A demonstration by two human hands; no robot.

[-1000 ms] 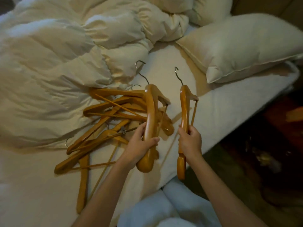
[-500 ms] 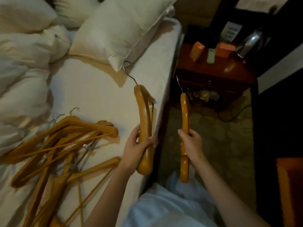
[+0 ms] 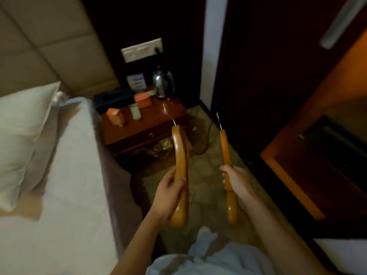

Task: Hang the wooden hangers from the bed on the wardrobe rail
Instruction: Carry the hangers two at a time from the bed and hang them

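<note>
Left hand [image 3: 168,192] was wrapped round the lower arm of one hanger [image 3: 179,153], right hand [image 3: 237,182] curled round a second hanger [image 3: 225,147]. Both were full-finger grips, hooks up and pointing away. Both hangers were off the bed [image 3: 69,175], held over the floor between it and the dark cabinet [image 3: 258,86] on the right. Rail wasn't in view. Risks, my read: the grips sat low, so the hook ends could swing on a turn and clip the nightstand [image 3: 143,126] or kettle [image 3: 163,82]. The floor cord [image 3: 206,139] ahead looked like a trip hazard.
</note>
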